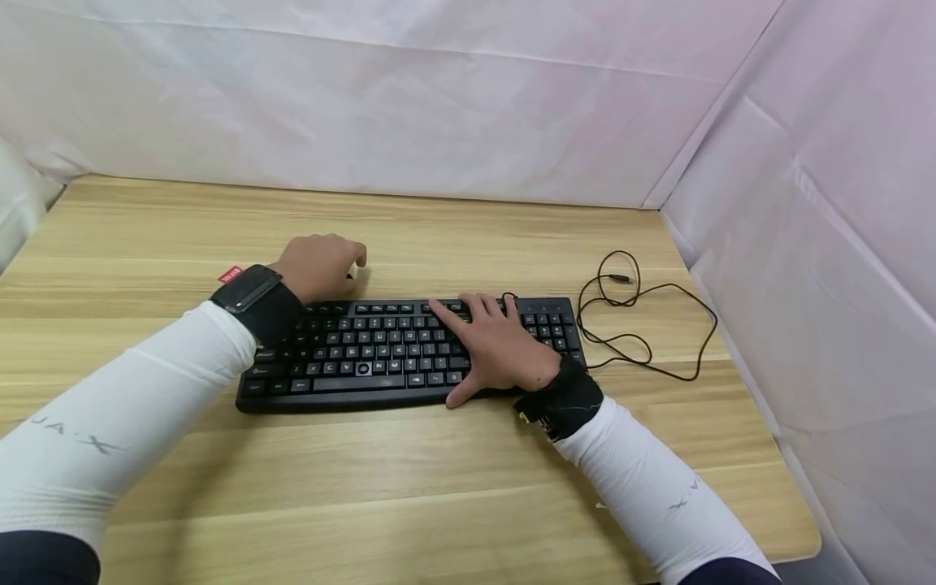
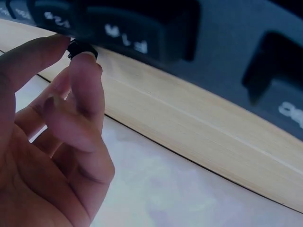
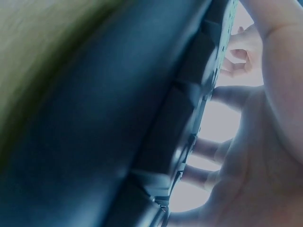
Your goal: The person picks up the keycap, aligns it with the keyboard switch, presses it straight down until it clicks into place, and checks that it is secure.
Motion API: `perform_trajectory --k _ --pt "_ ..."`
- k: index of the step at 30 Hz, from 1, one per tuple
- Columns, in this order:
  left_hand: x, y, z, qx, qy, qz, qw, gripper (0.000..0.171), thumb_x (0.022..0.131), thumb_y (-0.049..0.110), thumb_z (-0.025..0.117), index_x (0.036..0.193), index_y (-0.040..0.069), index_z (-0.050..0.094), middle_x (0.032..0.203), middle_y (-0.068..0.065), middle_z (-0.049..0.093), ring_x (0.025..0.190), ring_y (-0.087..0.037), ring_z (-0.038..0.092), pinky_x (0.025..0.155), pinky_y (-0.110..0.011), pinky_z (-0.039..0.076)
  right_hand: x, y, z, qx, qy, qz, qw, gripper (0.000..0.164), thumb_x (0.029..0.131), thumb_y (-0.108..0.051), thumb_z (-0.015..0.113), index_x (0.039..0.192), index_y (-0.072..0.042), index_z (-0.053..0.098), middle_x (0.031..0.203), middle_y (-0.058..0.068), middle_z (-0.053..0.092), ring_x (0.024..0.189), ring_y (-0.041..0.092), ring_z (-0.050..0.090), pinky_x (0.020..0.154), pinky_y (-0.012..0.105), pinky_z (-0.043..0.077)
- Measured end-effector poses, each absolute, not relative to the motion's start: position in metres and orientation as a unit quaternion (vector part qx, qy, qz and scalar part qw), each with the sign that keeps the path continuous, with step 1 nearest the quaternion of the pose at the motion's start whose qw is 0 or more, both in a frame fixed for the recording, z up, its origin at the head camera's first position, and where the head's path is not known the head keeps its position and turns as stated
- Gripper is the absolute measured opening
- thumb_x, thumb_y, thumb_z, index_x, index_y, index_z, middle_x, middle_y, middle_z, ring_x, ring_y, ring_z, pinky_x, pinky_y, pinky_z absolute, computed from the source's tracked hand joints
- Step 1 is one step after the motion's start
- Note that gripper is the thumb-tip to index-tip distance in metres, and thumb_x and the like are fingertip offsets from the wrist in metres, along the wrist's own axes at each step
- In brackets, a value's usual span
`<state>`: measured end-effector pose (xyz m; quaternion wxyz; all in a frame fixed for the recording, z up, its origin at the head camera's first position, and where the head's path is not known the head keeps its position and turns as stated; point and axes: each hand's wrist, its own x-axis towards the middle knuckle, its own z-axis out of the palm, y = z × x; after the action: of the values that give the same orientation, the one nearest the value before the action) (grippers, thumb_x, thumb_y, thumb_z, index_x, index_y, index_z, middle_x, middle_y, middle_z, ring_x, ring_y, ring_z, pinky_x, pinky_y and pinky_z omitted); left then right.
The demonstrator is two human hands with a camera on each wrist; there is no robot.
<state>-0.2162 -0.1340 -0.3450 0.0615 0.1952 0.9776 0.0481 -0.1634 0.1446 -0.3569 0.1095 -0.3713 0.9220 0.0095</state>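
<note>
A black keyboard point(image 1: 358, 383) lies on the wooden table. In its bottom letter row, one spot point(image 1: 363, 369) shows white with a dark ring instead of a black key. Just behind the keyboard's back left edge, my left hand point(image 1: 319, 266) pinches a small black keycap point(image 2: 83, 48) between thumb and finger; the hand mostly hides it in the head view. My right hand point(image 1: 504, 349) rests across the right part of the keyboard, fingers spread over the keys and thumb at the front edge. The right wrist view shows the keyboard's side point(image 3: 94, 123) close up.
The keyboard's thin black cable point(image 1: 643, 366) lies in loose loops on the table to the right, its plug point(image 1: 620, 279) among them. White cloth walls point(image 1: 366, 106) stand behind the table point(image 1: 409, 504) and along its right side.
</note>
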Motion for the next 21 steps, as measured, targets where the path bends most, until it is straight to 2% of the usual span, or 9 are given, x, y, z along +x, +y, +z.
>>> perform_trajectory --k 7,16,21 --pt "-0.209 -0.133 -0.342 0.209 0.976 0.057 0.035 0.026 0.085 0.015 0.062 0.109 0.008 0.068 0.103 -0.016 0.067 0.067 -0.024 0.059 0.051 -0.046 0.052 -0.164 0.145 -0.356 -0.373 0.921 0.01 0.111 0.133 0.049 -0.077 0.071 0.153 -0.025 0.007 0.149 0.022 0.022 0.133 0.039 0.017 0.102 0.071 0.015" --pt "-0.184 -0.121 -0.338 0.23 0.961 0.153 -0.005 0.016 0.085 0.022 0.065 0.096 0.011 0.069 0.093 -0.006 0.067 0.069 -0.017 0.057 0.055 -0.038 0.05 -0.165 0.147 -0.356 -0.375 0.92 0.0 0.111 0.132 0.049 -0.076 0.071 0.153 -0.024 0.007 0.148 0.022 0.022 0.132 0.038 0.017 0.102 0.07 0.015" --pt "-0.167 -0.114 -0.338 0.248 0.946 0.207 0.0 0.022 0.086 0.023 0.066 0.104 0.011 0.068 0.09 -0.001 0.065 0.061 -0.013 0.052 0.055 -0.032 0.046 -0.165 0.148 -0.357 -0.37 0.922 -0.001 0.116 0.132 0.05 -0.076 0.071 0.153 -0.025 0.007 0.148 0.021 0.021 0.133 0.038 0.016 0.103 0.069 0.015"
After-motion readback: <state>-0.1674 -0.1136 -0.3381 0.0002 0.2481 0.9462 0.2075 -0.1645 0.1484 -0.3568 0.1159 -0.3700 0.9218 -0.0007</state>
